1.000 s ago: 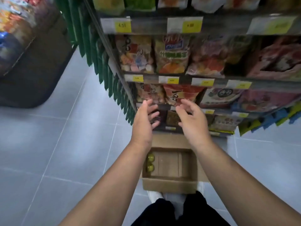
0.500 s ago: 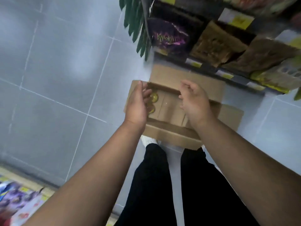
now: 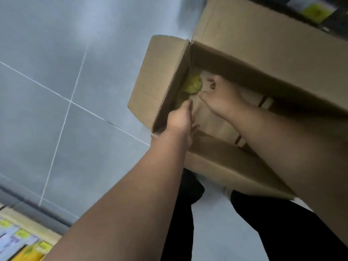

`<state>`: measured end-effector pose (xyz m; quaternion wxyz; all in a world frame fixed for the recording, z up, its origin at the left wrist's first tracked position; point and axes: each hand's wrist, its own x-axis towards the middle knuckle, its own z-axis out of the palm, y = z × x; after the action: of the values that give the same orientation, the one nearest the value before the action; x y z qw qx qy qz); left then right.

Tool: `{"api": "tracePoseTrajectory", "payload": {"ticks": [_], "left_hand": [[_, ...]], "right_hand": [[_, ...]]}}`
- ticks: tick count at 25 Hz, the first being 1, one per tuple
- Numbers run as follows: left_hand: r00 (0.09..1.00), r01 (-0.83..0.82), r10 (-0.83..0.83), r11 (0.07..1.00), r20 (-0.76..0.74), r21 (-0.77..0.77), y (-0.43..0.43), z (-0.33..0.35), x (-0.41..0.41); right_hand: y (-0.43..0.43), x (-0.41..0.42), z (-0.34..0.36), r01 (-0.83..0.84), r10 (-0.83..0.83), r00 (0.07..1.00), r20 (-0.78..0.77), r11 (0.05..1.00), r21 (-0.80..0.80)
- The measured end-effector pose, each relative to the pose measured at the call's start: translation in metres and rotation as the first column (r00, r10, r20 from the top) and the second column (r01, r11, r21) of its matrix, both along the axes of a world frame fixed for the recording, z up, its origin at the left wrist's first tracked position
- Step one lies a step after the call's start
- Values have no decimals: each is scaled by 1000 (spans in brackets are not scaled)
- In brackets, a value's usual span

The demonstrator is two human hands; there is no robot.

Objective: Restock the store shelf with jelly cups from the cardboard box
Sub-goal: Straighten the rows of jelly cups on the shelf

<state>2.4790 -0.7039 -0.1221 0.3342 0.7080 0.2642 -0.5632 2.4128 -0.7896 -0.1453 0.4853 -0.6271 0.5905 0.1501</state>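
Observation:
An open cardboard box (image 3: 222,161) stands on the floor with its flaps folded out. At its left end lies a yellow-green jelly cup (image 3: 193,84), with a second, shadowed jelly cup (image 3: 180,101) just below it. Both my hands are inside the box. My right hand (image 3: 221,97) has its fingers spread, thumb and fingertips right beside the upper cup. My left hand (image 3: 181,119) reaches along the left wall with its fingers stretched toward the lower cup. Whether either hand touches a cup is unclear in the blur.
The store shelf's bottom edge with a yellow price label (image 3: 316,8) runs just behind the box at the top right. Grey floor tiles (image 3: 66,81) spread to the left. Another shelf of packets (image 3: 20,242) sits at the bottom left. My black trouser legs (image 3: 282,232) stand behind the box.
I have bent down from the shelf toward the box. Both hands dropped from shelf height over the box rim and now reach inside it at the jelly cups.

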Motion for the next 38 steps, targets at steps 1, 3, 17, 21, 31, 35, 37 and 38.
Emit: {"api": "tracePoseTrajectory", "payload": {"ticks": [1, 3, 17, 21, 31, 35, 37, 38], "left_hand": [[1000, -7, 7, 999, -22, 41, -2, -17, 0], [995, -75, 81, 993, -58, 96, -9, -48, 2], [945, -266, 223, 950, 241, 164, -8, -117, -16], [951, -133, 88, 982, 297, 137, -4, -62, -27], [891, 68, -6, 990, 453, -122, -28, 267, -47], [816, 211, -63, 958, 575, -194, -51, 382, -37], [756, 295, -58, 919, 652, -260, -67, 452, -32], [729, 343, -66, 897, 681, -280, -74, 483, -31]], "right_hand": [[-3, 5, -22, -35, 35, 999, -25, 999, -4], [-11, 18, -67, -112, 111, 990, -84, 994, -14], [-20, 21, -121, -206, 197, 977, -76, 969, -137], [-13, -14, -41, 93, -92, 996, 16, 973, -212], [-20, -56, 275, 469, -398, 871, 289, 849, -245], [-40, -60, 403, 541, -419, 806, 418, 807, -236], [-56, -64, 478, 588, -418, 759, 499, 770, -249], [-61, -68, 512, 613, -420, 734, 534, 748, -255]]}}
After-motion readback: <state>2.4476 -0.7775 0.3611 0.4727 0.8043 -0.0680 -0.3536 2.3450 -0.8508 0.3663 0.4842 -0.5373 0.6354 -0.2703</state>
